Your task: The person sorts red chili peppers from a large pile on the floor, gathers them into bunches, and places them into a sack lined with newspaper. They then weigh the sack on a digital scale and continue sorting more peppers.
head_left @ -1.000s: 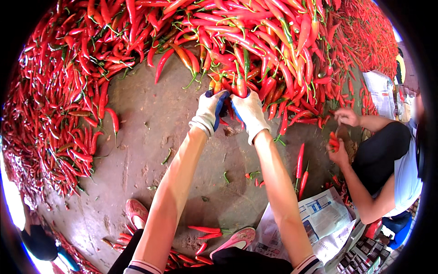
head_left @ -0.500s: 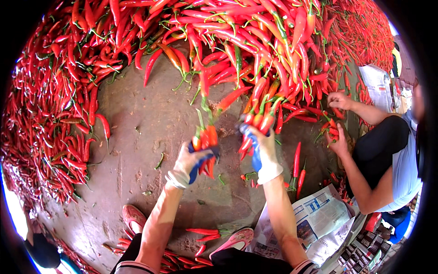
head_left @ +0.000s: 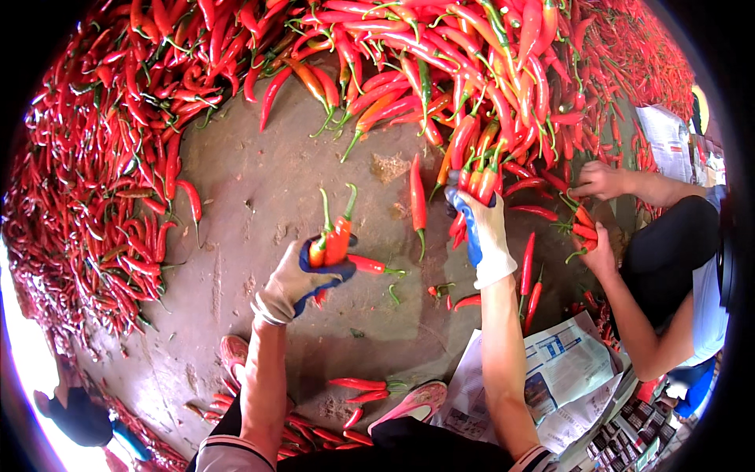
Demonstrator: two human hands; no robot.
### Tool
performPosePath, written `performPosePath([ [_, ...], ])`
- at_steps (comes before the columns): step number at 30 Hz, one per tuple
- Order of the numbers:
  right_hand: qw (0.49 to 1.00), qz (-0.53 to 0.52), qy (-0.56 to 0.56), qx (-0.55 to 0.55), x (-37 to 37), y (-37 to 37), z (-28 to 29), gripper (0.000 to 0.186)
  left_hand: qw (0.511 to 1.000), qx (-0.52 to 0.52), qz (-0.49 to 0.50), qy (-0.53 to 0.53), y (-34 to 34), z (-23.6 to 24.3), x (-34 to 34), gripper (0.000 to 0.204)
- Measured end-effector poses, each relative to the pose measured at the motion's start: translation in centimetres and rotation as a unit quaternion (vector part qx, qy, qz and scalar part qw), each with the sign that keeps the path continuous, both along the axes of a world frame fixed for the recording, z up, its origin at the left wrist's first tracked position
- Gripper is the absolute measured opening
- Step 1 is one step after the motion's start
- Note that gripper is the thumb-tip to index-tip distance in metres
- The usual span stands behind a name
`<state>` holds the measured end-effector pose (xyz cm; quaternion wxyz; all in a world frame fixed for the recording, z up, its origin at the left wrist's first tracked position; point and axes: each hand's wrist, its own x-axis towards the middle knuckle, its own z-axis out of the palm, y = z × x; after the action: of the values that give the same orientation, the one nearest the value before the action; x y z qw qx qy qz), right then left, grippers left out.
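Note:
My left hand (head_left: 303, 275), in a white glove with a blue palm, is closed around a small bunch of red-orange chili peppers (head_left: 336, 242), green stems pointing up. A loose red chili (head_left: 366, 264) lies just right of that fist. My right hand (head_left: 480, 224), gloved alike, grips several red chilies (head_left: 482, 182) by the edge of the big chili heap (head_left: 472, 71). Between the two hands, a single chili (head_left: 418, 200) lies with its stem toward me. The fingertips of both hands are partly hidden behind the chilies.
Chilies are piled along the left (head_left: 94, 157) and far sides of the bare floor (head_left: 212, 275). At right a co-worker's hands (head_left: 599, 250) hold chilies. Newspaper (head_left: 562, 366) lies by my right forearm. More chilies (head_left: 362, 385) lie near my pink shoes (head_left: 413, 405).
My left hand has moved down and left with fewer chilies in it; one chili now lies beside it. My right hand has shifted slightly right and toward the heap, still holding its bunch.

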<state>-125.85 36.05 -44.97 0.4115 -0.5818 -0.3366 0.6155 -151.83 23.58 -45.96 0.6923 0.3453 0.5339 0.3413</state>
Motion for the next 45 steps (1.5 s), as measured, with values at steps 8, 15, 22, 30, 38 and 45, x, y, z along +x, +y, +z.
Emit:
performPosePath([
  [8,0.668,0.362,-0.549,0.349,0.0,-1.3,1.9,0.057,0.977,-0.014,0.202,0.063,-0.7,1.4,-2.2,0.034],
  [15,0.418,0.522,-0.656,0.349,-0.6,1.1,0.8,0.044,0.981,0.01,0.05,0.189,0.0,2.1,-1.4,0.036],
  [22,0.427,0.575,-0.606,0.344,-2.5,0.8,1.4,0.051,0.869,0.227,-0.107,0.427,-1.5,-0.4,1.3,0.029],
  [30,0.415,0.555,-0.669,0.268,-3.6,-0.8,2.1,0.032,0.779,0.304,-0.239,0.494,-2.0,-0.5,1.6,0.045],
  [38,0.527,0.601,-0.598,0.066,1.3,-4.6,3.6,0.05,0.799,0.262,-0.26,0.474,-3.3,-0.7,5.0,0.054],
  [45,0.475,0.543,-0.686,-0.096,12.4,-1.7,5.8,0.046,0.856,0.27,-0.225,0.38,-0.5,-1.6,17.6,0.067],
])
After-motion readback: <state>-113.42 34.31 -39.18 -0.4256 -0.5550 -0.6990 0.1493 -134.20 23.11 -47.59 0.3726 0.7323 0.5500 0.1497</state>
